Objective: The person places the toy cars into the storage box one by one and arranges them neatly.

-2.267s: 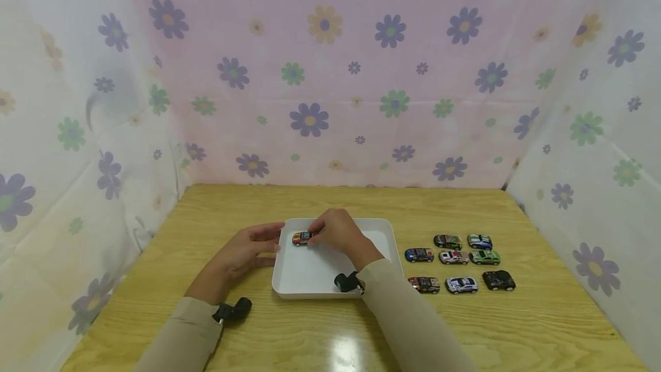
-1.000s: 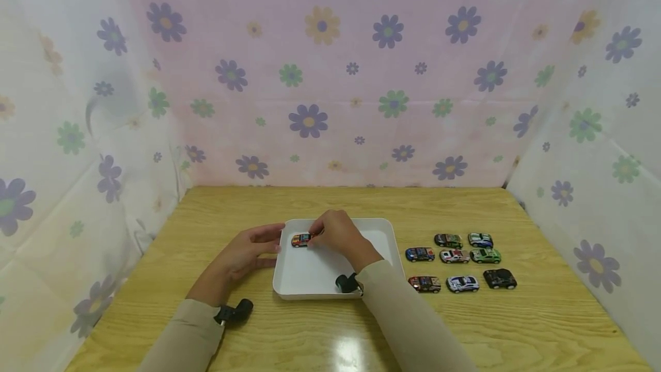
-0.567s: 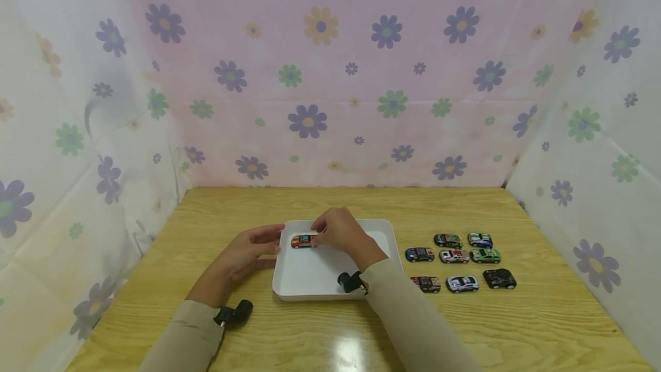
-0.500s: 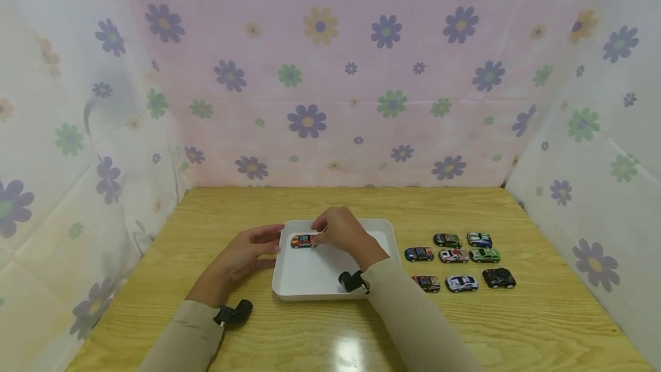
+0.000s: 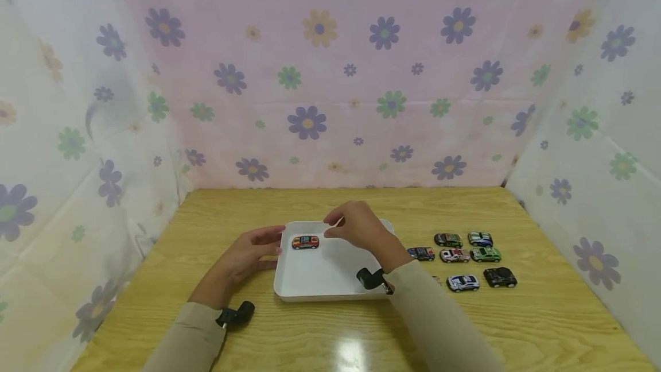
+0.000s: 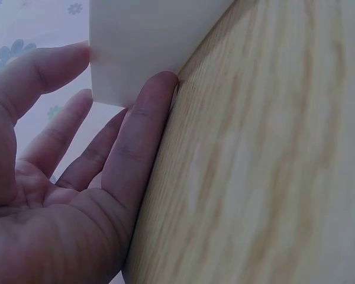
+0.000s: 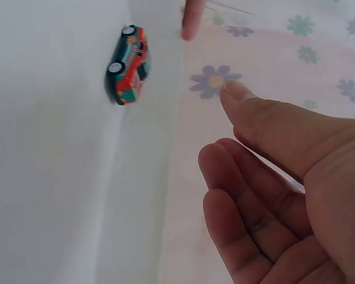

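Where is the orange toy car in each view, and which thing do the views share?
Head: orange car in the tray's far left part.
Left wrist: not in it.
Right wrist: orange car at upper left, on the tray floor.
Shared landmark: the white tray.

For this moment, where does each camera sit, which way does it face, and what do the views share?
Head: worn high, looks forward and down at the table, white tray, both hands and sleeves.
Left wrist: low at the table, faces the left hand, whose fingers touch the tray's outer wall.
Right wrist: faces along the open right hand toward the orange toy car in the tray.
Shared: the tray in all three; the car in head and right wrist.
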Demonstrator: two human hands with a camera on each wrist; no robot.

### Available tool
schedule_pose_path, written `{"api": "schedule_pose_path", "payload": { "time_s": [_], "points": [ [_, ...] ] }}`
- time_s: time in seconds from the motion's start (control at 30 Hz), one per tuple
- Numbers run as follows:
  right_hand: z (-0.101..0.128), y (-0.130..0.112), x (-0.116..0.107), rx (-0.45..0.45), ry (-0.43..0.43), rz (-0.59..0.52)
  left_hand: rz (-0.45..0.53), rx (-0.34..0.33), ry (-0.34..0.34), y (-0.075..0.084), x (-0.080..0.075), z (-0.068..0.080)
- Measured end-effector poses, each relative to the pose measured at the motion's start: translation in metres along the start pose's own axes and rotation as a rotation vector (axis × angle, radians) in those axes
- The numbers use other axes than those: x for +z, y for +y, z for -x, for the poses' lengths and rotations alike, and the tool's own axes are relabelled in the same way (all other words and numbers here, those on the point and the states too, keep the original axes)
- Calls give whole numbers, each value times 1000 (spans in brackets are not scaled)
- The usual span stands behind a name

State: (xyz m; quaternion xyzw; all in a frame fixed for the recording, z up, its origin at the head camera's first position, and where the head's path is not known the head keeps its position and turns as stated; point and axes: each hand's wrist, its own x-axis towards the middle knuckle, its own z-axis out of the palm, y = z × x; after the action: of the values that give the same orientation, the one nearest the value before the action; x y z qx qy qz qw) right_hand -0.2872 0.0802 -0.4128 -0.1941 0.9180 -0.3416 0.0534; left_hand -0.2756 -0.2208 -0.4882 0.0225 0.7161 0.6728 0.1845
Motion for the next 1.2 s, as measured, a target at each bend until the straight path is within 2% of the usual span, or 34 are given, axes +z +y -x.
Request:
{"api": "schedule_pose_path", "payload": {
  "time_s": [0.2,0.73,1.2],
  "points": [
    [16,6,-16,-57,46,4,-5,1,10,-2,-1,0],
    [59,42,-48,-81,158,-15,10,6,-5,-2,2,-2],
    [88,68,-74,-82,227,51,22,3,1,-4,1,0]
  ]
}}
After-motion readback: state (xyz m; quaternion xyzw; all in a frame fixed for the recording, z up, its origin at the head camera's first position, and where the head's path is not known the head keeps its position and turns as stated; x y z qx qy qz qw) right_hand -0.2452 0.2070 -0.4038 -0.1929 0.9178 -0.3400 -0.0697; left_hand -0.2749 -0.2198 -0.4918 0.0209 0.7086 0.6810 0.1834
